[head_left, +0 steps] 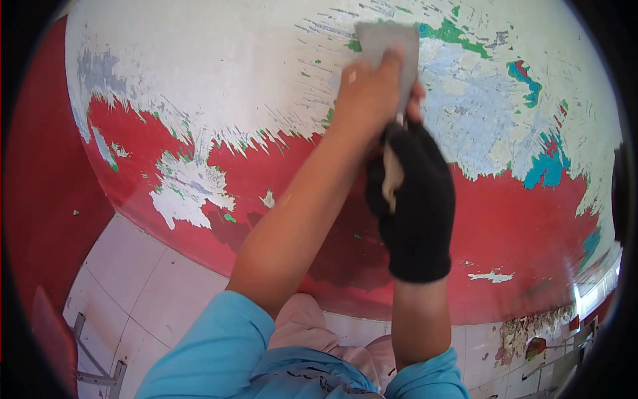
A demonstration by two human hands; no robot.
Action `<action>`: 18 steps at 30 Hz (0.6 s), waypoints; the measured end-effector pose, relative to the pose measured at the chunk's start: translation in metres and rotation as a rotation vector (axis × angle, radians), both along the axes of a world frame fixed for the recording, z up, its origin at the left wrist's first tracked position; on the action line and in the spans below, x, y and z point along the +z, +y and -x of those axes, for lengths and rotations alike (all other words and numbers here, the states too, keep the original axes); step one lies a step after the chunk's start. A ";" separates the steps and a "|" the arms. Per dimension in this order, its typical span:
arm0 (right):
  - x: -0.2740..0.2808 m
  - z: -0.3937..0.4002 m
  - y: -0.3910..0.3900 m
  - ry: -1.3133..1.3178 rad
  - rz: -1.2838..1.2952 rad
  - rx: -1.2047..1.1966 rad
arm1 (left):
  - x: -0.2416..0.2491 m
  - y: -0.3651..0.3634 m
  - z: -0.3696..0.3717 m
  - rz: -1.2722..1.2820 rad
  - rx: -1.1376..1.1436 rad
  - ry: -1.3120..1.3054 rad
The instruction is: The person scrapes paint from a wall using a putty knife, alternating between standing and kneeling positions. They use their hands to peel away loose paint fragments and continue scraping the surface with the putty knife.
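A wide metal paint scraper (393,38) lies against the wall (219,73), its broad edge at the top among flaked paint. My left hand (369,96), bare, grips the blade, with the thumb flat on its front and fingertips showing past its right side. Below it, my right hand (420,206) in a black knitted glove is closed around the light-coloured handle (392,174). White paint covers the upper wall, while ragged patches of red, green, blue and pale grey show through where it has come off.
A white tiled floor (143,286) runs along the foot of the wall. At the left are a dark red wall (40,179) and a red seat (52,346) with metal legs. Crumbled debris (531,336) lies at the lower right beside metal-framed items.
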State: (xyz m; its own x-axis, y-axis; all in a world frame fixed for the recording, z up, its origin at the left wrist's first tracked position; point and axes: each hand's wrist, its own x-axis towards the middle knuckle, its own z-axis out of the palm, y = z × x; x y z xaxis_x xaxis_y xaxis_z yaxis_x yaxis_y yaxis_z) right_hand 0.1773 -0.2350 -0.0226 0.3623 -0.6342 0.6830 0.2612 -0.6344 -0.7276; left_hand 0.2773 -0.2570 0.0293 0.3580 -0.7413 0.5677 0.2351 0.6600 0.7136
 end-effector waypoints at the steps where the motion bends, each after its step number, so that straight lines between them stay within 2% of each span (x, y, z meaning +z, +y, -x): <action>1: -0.008 0.006 0.007 -0.122 -0.250 0.189 | -0.012 0.003 0.006 -0.053 0.003 0.004; 2: -0.006 0.004 0.005 -0.128 -0.236 0.193 | -0.016 0.004 0.008 -0.101 0.006 0.006; 4: -0.008 0.005 0.003 -0.002 -0.124 -0.006 | -0.011 -0.001 0.005 -0.091 0.009 0.010; 6: 0.010 0.001 0.003 0.036 -0.097 -0.049 | 0.010 -0.005 -0.002 -0.013 0.036 -0.039; 8: 0.022 -0.001 0.008 -0.158 -0.351 0.194 | 0.012 -0.003 0.000 0.031 -0.005 0.043; 9: 0.012 0.005 0.006 0.086 0.208 -0.115 | 0.003 0.000 0.004 -0.039 0.006 0.020; 10: 0.004 0.008 0.008 0.080 0.222 -0.114 | -0.007 0.002 0.008 -0.107 0.015 -0.004; 12: -0.005 0.011 0.013 -0.154 -0.566 0.193 | -0.016 0.002 0.013 -0.101 -0.040 0.075; 14: -0.002 0.006 0.006 -0.167 -0.571 0.236 | -0.015 -0.002 0.007 -0.124 0.040 0.020; 16: 0.011 0.001 -0.001 -0.126 -0.396 0.242 | 0.000 -0.004 -0.002 -0.055 0.071 -0.048; 18: 0.014 0.002 0.000 -0.070 -0.339 0.221 | 0.005 -0.001 0.000 -0.029 0.039 0.059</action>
State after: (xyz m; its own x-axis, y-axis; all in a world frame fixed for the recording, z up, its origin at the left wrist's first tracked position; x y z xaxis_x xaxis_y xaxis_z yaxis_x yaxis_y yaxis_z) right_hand 0.1756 -0.2349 -0.0088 0.4757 -0.7393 0.4766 0.4204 -0.2849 -0.8614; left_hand 0.2775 -0.2583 0.0341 0.4192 -0.7419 0.5232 0.2517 0.6487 0.7182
